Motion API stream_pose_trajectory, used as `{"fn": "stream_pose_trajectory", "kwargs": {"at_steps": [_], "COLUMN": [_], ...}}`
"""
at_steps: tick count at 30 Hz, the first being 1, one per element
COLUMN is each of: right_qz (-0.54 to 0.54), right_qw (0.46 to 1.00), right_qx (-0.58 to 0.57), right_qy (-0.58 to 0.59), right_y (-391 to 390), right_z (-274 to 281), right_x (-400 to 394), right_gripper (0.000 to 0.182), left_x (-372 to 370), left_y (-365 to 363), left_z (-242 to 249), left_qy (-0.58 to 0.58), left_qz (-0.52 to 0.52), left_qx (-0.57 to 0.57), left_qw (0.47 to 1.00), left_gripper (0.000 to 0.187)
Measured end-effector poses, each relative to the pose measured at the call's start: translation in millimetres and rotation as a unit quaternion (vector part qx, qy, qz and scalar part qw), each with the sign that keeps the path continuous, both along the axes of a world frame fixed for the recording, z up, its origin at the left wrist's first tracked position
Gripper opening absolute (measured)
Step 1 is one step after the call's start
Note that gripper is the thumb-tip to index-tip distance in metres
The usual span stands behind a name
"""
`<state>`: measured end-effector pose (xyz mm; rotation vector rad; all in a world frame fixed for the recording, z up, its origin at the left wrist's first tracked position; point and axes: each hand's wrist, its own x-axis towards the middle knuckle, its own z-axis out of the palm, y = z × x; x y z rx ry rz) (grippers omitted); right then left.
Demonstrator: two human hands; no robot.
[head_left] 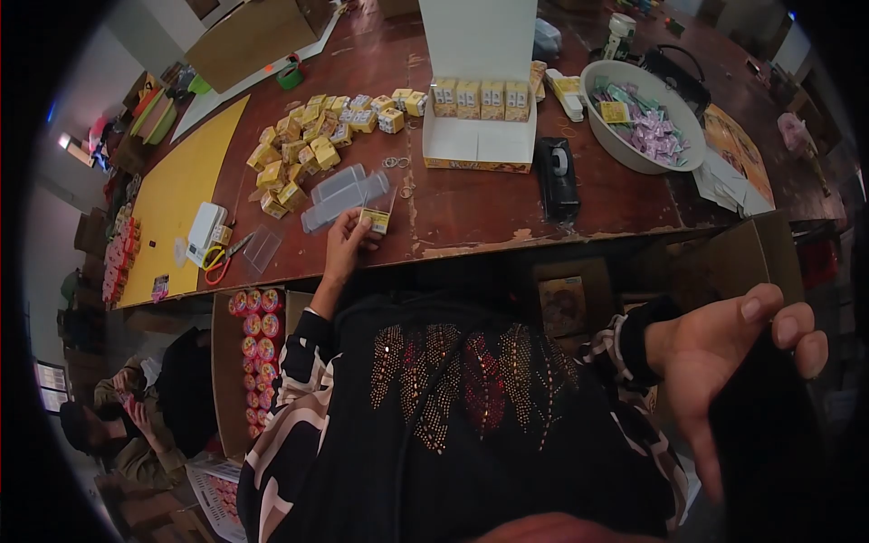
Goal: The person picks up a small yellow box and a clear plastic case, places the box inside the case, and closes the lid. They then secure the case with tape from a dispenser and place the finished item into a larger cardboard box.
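My left hand [347,242] is closed at the table's front edge, thumb and fingers pinching a small yellow box [377,220]. Just beyond it lie clear plastic cases [339,194], overlapping one another. A heap of small yellow boxes [291,156] spreads behind them. Past the heap's right end, a white display carton [480,145] stands with its lid up and a row of little boxes inside. Raised close to the camera at the right is my right hand [695,366], its fingers curled at the edge of a black, blurred thing [769,443] that hides part of the palm.
Orange-handled scissors [215,262] and a white device [206,233] lie on the left. A black box [557,179] and a basin [692,149] of small packets are on the right. Below the table, a carton [226,362] holds round pink-topped items. Another person [149,407] sits at lower left.
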<state>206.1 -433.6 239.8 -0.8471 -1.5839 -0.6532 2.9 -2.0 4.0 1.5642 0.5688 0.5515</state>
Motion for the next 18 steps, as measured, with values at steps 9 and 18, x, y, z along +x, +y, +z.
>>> {"fn": "stream_pose_trajectory", "kwargs": {"at_steps": [9,18], "right_qz": [-0.001,-0.015], "right_qw": [1.0,1.0], "right_qx": [-0.008,0.008], "right_qy": [-0.006,-0.003], "right_y": [-1.8,0.8], "right_z": [-0.1,-2.6], "right_x": [1.8,1.1], "right_gripper": [0.064,0.063], "left_x": [-0.4,-0.5], "left_y": [2.4,2.6], "left_z": [-4.1,-4.9], "left_qy": [0.0,0.004], "left_qz": [-0.002,0.0], "left_qx": [-0.001,0.003], "left_qw": [1.0,1.0], "left_gripper": [0.033,0.034]}}
